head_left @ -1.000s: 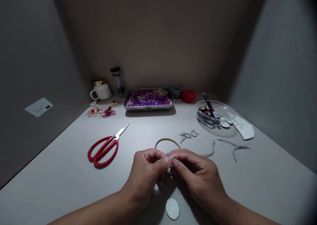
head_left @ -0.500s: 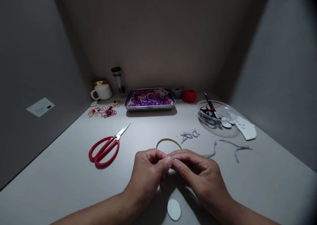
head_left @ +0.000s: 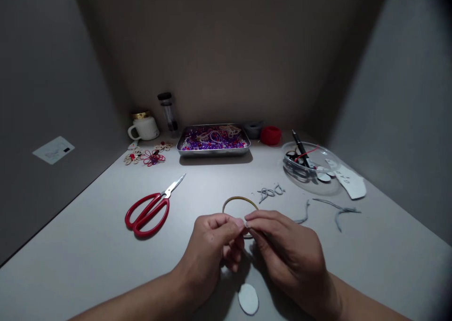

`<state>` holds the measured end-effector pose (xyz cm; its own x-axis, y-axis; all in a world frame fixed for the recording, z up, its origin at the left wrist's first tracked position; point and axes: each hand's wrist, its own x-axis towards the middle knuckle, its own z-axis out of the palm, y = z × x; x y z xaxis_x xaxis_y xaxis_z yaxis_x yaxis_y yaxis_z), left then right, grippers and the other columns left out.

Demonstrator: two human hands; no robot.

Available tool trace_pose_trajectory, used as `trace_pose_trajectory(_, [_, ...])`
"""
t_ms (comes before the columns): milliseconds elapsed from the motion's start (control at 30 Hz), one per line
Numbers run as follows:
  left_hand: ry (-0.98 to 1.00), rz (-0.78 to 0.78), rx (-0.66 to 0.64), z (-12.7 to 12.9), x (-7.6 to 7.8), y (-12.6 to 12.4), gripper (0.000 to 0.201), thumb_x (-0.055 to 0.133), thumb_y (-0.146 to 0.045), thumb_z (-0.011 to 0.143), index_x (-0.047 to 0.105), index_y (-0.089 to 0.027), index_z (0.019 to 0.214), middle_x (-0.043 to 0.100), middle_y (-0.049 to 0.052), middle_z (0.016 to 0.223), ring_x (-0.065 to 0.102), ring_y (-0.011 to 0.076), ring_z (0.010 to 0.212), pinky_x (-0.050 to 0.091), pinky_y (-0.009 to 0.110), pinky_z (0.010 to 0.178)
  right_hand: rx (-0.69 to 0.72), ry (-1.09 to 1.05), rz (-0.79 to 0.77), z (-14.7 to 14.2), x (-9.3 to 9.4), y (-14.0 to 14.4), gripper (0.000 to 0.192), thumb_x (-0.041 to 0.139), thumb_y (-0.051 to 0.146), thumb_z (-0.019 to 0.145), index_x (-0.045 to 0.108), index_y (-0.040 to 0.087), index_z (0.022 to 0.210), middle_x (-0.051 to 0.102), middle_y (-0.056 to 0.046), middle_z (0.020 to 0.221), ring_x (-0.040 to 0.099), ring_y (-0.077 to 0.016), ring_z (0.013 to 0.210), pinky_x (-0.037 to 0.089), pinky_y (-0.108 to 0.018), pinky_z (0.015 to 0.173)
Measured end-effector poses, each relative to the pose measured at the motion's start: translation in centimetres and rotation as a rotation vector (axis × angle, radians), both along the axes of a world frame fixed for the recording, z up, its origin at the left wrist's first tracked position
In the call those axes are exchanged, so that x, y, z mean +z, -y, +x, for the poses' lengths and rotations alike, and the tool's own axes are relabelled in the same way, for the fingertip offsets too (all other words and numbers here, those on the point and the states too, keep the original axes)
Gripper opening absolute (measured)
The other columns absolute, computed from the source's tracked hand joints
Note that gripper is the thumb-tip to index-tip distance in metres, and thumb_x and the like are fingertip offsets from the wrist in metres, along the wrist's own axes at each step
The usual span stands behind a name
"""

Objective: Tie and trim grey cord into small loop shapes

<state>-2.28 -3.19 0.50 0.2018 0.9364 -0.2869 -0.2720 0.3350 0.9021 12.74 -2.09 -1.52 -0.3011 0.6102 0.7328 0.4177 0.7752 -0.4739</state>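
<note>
My left hand (head_left: 215, 238) and my right hand (head_left: 289, 248) meet at their fingertips over the front middle of the table. Both are closed in a pinch around something small and pale, mostly hidden by the fingers. A thin golden-brown ring (head_left: 240, 198) shows behind and beneath the fingertips; whether they touch it I cannot tell. Close below the hands lies a white oval piece (head_left: 248, 299), flat on the table. Grey cord scraps (head_left: 271, 192) lie beyond my right hand, with more grey cord (head_left: 339, 212) farther right.
Red-handled scissors (head_left: 153, 212) lie to the left. At the back stand a metal tray (head_left: 214, 153) of beads, a white mug (head_left: 145, 129), a clear bottle (head_left: 169, 116) and a red cord roll (head_left: 270, 136). A clear bowl (head_left: 310, 170) holds a pen. Cord flowers (head_left: 154, 158) lie back left.
My right hand has turned, its fingers straighter and their tips lifted slightly from the left thumb. The lower left fingers show more. The ring stays in nearly the same place.
</note>
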Motion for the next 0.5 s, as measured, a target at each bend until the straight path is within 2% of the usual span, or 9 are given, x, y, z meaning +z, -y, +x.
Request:
trace_pose_trajectory(100, [-0.002,0.001,0.006,-0.13,0.19,-0.07,0.022,0.06,-0.025,0.073,0.056,-0.012,0.055,0.048,-0.002,0.049,0.041,0.0065,0.04,0.034,0.018,0.038,0.002,0.149,0.126,0.56,0.12,0.11,0.029,0.051,0.004,0.076,0.06,0.018,0.099,0.071,-0.009,0.089,0.066,-0.0191,0.079,0.054,-0.035,0.074])
trace_pose_trajectory(200, [-0.035,-0.019,0.018,-0.24,0.19,-0.07,0.012,0.063,-0.019,0.065,0.059,-0.011,0.057,0.05,-0.003,0.048,0.041,0.0059,0.039,0.034,0.018,0.038,0.007,0.219,0.18,0.88,0.19,0.15,0.032,0.049,0.008,0.077,0.06,0.021,0.104,0.072,-0.008,0.092,0.067,-0.0206,0.082,0.052,-0.041,0.08])
trace_pose_trajectory(367, [-0.044,-0.054,0.073,-0.13,-0.08,0.09,0.006,0.062,-0.014,0.06,0.06,-0.012,0.055,0.05,-0.003,0.045,0.04,0.006,0.037,0.032,0.018,0.035,0.008,0.19,0.182,0.77,0.03,0.05,0.033,0.052,0.009,0.075,0.062,0.022,0.104,0.073,-0.008,0.095,0.068,-0.0205,0.083,0.053,-0.04,0.081])
trace_pose_trajectory(500, [-0.043,-0.04,0.121,0.07,-0.18,0.2,0.005,0.061,-0.012,0.058,0.061,-0.012,0.053,0.052,-0.002,0.045,0.041,0.0059,0.037,0.031,0.017,0.035,-0.047,0.088,0.115,0.48,-0.1,-0.01,0.03,0.058,0.006,0.074,0.061,0.018,0.101,0.073,-0.01,0.093,0.068,-0.0206,0.083,0.055,-0.036,0.077])
